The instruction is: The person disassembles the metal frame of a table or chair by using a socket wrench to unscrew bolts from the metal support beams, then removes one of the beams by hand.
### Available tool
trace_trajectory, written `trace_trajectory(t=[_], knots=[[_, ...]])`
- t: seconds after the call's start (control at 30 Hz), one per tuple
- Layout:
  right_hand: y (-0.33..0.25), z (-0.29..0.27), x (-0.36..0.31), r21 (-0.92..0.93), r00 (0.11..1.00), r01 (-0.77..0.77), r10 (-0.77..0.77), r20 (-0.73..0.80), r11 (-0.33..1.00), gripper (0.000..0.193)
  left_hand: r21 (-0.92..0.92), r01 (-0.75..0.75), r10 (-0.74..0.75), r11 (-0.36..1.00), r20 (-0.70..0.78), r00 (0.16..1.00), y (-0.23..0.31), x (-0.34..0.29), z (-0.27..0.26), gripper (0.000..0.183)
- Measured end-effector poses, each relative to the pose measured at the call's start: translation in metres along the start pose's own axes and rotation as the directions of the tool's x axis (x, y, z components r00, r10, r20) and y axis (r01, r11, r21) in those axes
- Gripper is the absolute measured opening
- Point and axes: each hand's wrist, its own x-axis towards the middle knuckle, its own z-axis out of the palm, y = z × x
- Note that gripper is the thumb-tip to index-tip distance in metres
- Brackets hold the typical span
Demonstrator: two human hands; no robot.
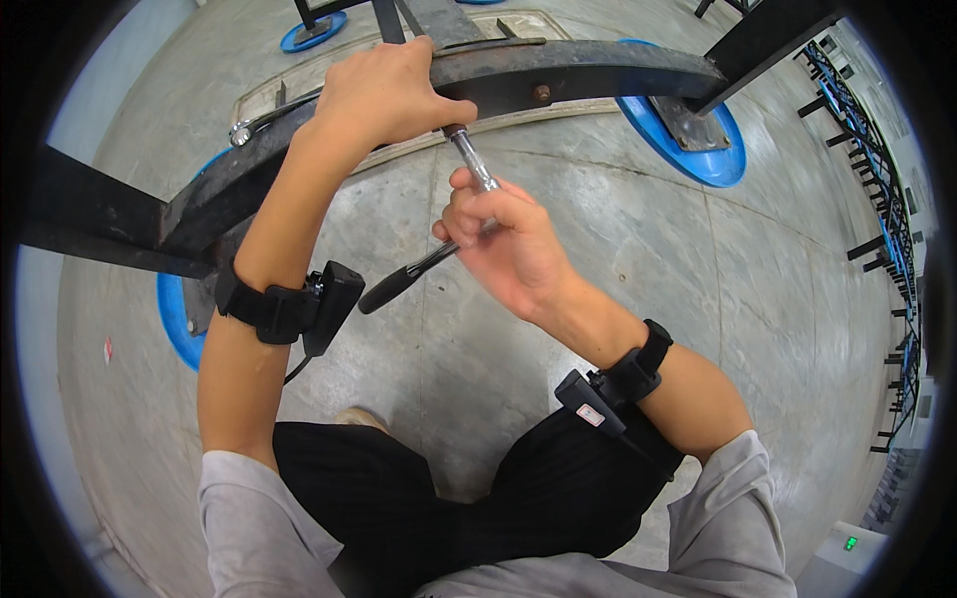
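My right hand (pixel 503 239) is closed around the head of a ratchet wrench (pixel 407 284), whose black handle points down to the left. From the ratchet a chrome socket extension (pixel 471 159) runs up to a brownish bolt end (pixel 454 131) at the front face of a black metal beam (pixel 598 78). My left hand (pixel 384 90) wraps over the beam's top, its thumb close to that bolt end. Its fingertips are hidden behind the beam. Left of my left hand, the ring end of a chrome wrench (pixel 240 133) sticks out along the beam.
A rusty bolt (pixel 541 94) sits in the beam to the right. Black legs stand on blue round bases (pixel 733 164) at both ends. Beyond the beam lies a pale frame (pixel 249 95) on the grey floor. More black frames (pixel 877 189) line the far right.
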Motion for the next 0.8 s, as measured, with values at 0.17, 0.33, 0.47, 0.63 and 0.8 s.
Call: trace_trajectory(t=[0.17, 0.33, 0.47, 0.63, 0.8], knots=[[0.002, 0.003, 0.002, -0.126, 0.998, 0.046, -0.05, -0.034, 0.991, 0.016, -0.007, -0.047, 0.047, 0.999, -0.067, 0.997, -0.004, 0.0, 0.005, 0.063], [-0.003, 0.004, 0.001, -0.705, 0.967, 0.121, -0.245, -0.076, 0.699, 0.012, 0.026, -0.041, 0.043, 0.999, -0.071, 0.997, 0.0, -0.002, 0.005, 0.062], [-0.006, 0.004, 0.001, -0.887, 0.94, 0.138, -0.341, -0.024, 0.442, 0.016, 0.029, -0.018, 0.02, 0.999, -0.069, 0.997, 0.002, 0.0, 0.004, 0.064], [-0.002, 0.004, 0.001, -0.788, 0.967, 0.124, -0.252, -0.041, 0.603, 0.015, 0.017, -0.035, 0.036, 0.999, -0.058, 0.998, 0.0, -0.001, 0.0, 0.064], [0.002, 0.008, -0.001, 0.102, 1.0, -0.02, 0.022, -0.019, 0.995, 0.024, -0.003, -0.043, 0.043, 0.999, -0.085, 0.995, 0.0, -0.002, 0.001, 0.058]])
